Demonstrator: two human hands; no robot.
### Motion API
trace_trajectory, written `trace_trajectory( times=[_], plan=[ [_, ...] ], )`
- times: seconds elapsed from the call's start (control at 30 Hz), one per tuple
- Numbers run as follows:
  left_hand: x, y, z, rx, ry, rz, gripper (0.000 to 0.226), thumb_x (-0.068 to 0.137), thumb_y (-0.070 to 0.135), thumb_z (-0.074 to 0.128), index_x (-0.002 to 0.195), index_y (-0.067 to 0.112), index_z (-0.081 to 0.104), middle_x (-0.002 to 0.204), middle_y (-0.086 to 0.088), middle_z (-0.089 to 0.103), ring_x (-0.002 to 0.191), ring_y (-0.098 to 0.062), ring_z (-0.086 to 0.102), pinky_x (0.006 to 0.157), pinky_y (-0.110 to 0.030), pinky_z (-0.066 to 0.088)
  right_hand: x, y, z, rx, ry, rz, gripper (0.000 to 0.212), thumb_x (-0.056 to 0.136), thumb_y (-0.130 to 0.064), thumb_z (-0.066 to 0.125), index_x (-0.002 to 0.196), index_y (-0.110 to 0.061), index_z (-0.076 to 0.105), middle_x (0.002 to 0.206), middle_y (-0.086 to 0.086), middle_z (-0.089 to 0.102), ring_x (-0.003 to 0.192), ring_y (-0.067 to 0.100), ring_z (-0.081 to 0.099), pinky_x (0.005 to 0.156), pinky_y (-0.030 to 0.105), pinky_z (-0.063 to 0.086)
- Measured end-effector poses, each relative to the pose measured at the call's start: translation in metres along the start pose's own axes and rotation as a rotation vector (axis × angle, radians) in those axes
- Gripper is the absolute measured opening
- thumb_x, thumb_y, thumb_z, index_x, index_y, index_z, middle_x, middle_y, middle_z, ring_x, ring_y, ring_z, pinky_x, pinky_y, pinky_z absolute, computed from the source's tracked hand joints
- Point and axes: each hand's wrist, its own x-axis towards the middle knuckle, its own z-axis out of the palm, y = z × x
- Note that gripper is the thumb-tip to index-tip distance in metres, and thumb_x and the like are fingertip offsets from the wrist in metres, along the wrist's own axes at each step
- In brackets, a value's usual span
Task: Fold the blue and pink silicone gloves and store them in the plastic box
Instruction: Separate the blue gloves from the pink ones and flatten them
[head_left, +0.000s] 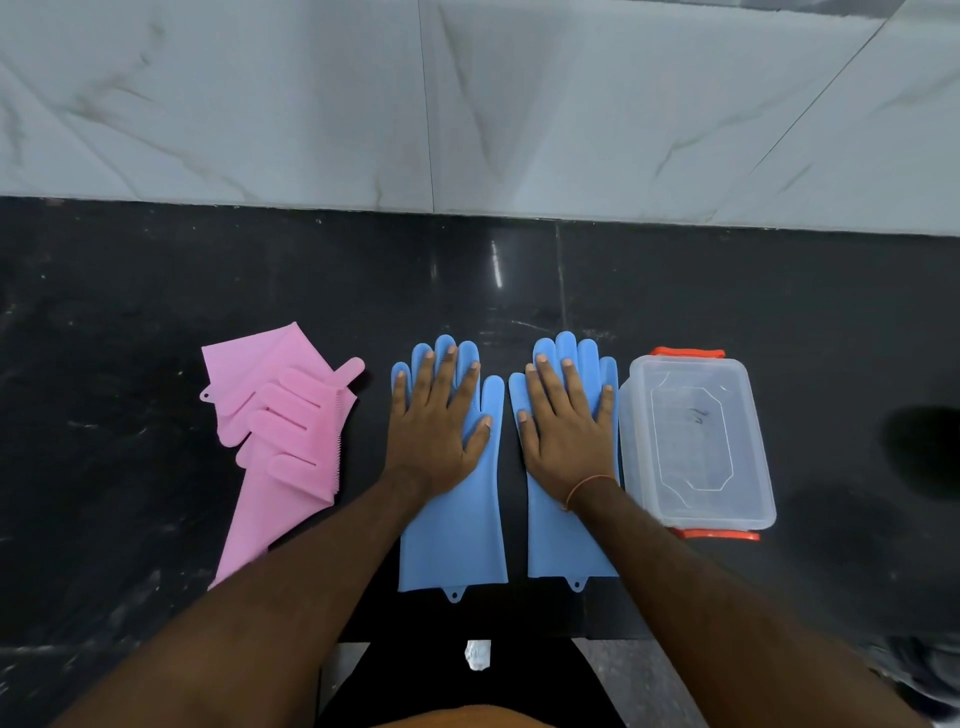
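At the moment of inspection your left hand (434, 428) lay flat, fingers spread, pressing on the left blue glove (451, 525); your right hand (566, 431) lay the same way on the right blue glove (563, 535). Neither hand gripped anything. Both blue gloves were laid out full length on the black counter (156, 291), side by side but apart, cuffs toward you, not yet folded. The pink gloves (283, 431) lay overlapped in a loose heap to your left, one cuff running under your left forearm. The plastic box (696, 441) stood just beside the right blue glove, its lid on and its orange clasps (687, 352) showing at both ends.

Risks noted. Silicone of this kind would likely spring back once released, so a fold left unweighted could open before it reached the box. The box appeared closed; you would have needed a free hand for it while holding a folded glove. Your left forearm, lifted carelessly, could have dragged the pink cuff off the counter edge.

Not determined: whether the clasps were latched, which pink glove lay on top, and what the small white object (478, 654) below the counter edge was. The glove faces under your palms were hidden.
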Motion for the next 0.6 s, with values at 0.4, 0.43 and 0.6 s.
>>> trace_trajectory(
  times=[0.4,0.43,0.6],
  plan=[
    [-0.045,0.024,0.006,-0.035,-0.016,0.025,0.078,0.107,0.052,0.035,0.174,0.017,0.013,0.182,-0.006,0.004,0.169,-0.027,0.001,0.133,-0.062,0.015,-0.068,0.003,0.013,0.051,0.012,-0.065,0.067,0.109,-0.049,0.028,0.169,-0.027,0.008,0.177,-0.006,0.003,0.163,0.021,-0.003,0.127,0.067,0.006],
    [-0.045,0.025,0.007,-0.035,-0.018,0.015,0.078,0.107,0.052,0.036,0.173,0.017,0.013,0.182,-0.006,0.004,0.169,-0.028,0.002,0.133,-0.062,0.015,-0.069,0.002,0.013,0.042,0.016,-0.065,0.067,0.109,-0.049,0.028,0.169,-0.026,0.008,0.177,-0.006,0.003,0.163,0.021,-0.002,0.127,0.067,0.005],
    [-0.041,0.029,0.01,-0.036,-0.01,-0.021,0.079,0.106,0.052,0.037,0.174,0.018,0.012,0.183,-0.004,0.004,0.169,-0.027,0.001,0.133,-0.06,0.013,-0.07,-0.005,0.016,0.033,0.023,-0.054,0.065,0.108,-0.05,0.023,0.168,-0.028,0.013,0.177,-0.005,0.007,0.164,0.024,0.001,0.127,0.067,0.002]
  ],
)
